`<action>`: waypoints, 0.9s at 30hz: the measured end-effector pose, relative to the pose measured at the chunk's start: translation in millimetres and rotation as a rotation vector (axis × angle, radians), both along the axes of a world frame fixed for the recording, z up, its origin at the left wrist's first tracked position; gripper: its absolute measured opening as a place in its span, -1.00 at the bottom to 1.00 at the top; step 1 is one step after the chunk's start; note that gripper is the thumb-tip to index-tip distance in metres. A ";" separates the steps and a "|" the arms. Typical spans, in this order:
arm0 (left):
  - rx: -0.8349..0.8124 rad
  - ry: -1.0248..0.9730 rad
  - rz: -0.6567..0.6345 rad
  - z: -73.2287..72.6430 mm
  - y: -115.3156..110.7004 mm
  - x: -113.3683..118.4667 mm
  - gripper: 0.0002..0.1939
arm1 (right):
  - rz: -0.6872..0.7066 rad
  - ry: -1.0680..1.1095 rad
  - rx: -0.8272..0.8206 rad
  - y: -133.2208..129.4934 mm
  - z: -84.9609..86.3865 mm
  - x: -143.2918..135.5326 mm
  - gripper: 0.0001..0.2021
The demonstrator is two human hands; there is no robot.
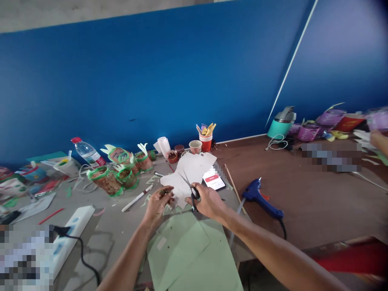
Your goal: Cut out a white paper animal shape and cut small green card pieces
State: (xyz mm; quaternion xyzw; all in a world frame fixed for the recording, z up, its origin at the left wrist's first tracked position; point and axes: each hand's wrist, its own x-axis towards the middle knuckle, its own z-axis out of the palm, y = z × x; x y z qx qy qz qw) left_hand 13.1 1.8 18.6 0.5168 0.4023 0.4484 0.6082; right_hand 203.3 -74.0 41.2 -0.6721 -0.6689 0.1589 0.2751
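Note:
My right hand grips a pair of scissors with black handles. The blades point away from me and slightly left, over a cut-out white sheet of paper. To the left, the fingers of my left hand are drawn together at the near edge of that sheet; what they pinch, if anything, is too small to make out. Green paper sheets lie just below both hands. A phone with a lit screen rests right of the white paper.
A blue glue gun lies right. Left are a white marker, brown-and-green decorated cups, a water bottle and a power strip. A red cup of sticks stands behind. Another person's hand shows far right.

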 end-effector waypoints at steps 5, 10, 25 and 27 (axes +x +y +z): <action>0.120 0.097 -0.008 4.2 -2.1 2.1 -0.84 | -0.022 -0.020 0.011 1.5 1.9 2.2 -0.53; 0.248 0.192 -0.083 9.3 -12.8 4.8 -0.84 | -0.038 -0.019 0.021 4.3 1.2 7.1 -0.53; 0.404 0.397 0.125 5.6 14.9 -18.0 -0.86 | -0.035 0.001 -0.076 2.9 6.4 8.6 -0.57; 0.383 0.383 0.121 6.4 20.3 -24.8 -0.86 | -0.035 -0.009 -0.099 2.5 8.0 8.3 -0.57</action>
